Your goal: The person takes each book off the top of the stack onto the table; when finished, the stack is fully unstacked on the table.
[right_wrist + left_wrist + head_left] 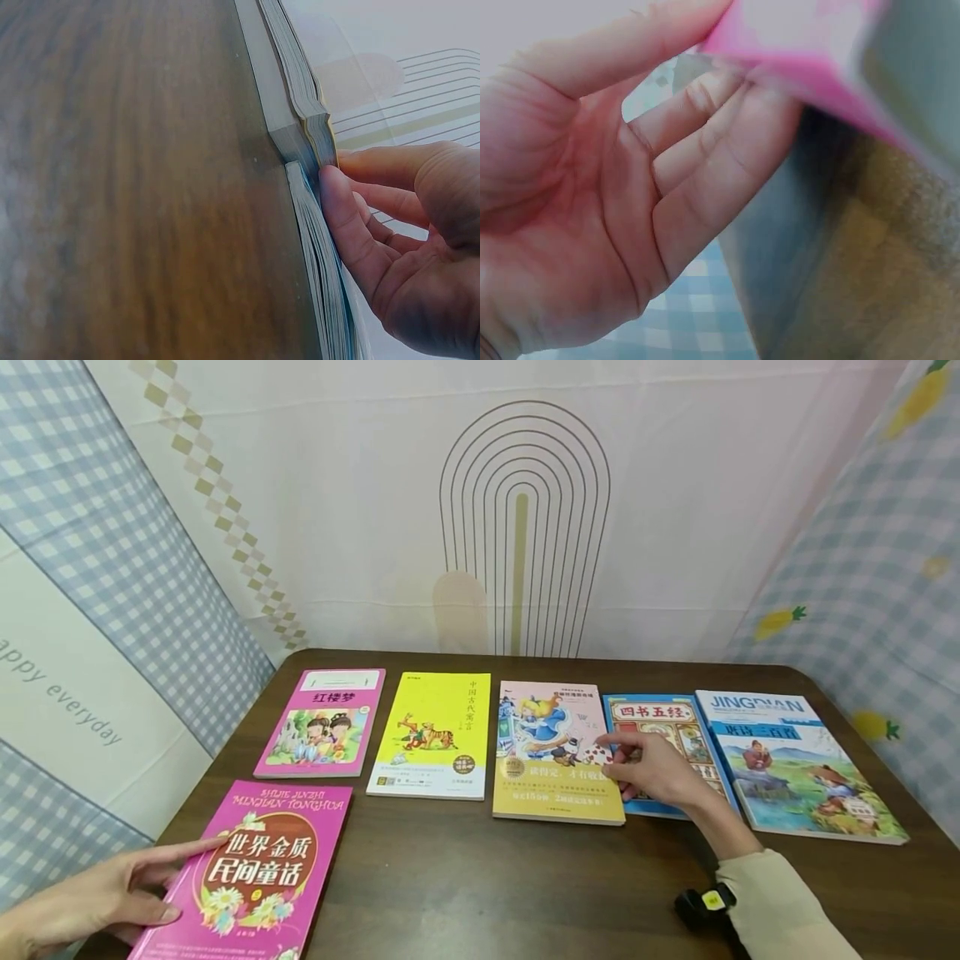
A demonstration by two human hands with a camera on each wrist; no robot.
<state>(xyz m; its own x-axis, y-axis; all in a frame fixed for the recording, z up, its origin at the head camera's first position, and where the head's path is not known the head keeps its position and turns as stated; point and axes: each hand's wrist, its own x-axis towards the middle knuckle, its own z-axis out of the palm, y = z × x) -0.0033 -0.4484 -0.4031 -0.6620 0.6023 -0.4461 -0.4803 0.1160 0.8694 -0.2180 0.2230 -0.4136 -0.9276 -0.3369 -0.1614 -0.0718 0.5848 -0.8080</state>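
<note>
My left hand (105, 893) grips the left edge of a magenta book (255, 868), which lies at the near left of the table. In the left wrist view, the fingers curl under a blurred pink corner of that book (802, 67). At the right edge of a pink-and-yellow book (558, 793), my right hand (652, 768) pinches with thumb and index finger. The right wrist view shows this pinch on the book's corner (322, 135). My right hand partly hides a blue book (712, 752), which the pink-and-yellow book adjoins.
On the brown table (420, 885), a pink book (322, 727) and a yellow book (431, 735) lie at the back left. A white-and-blue book (802, 768) lies at the far right. A patterned white cloth (375, 527) hangs behind the table.
</note>
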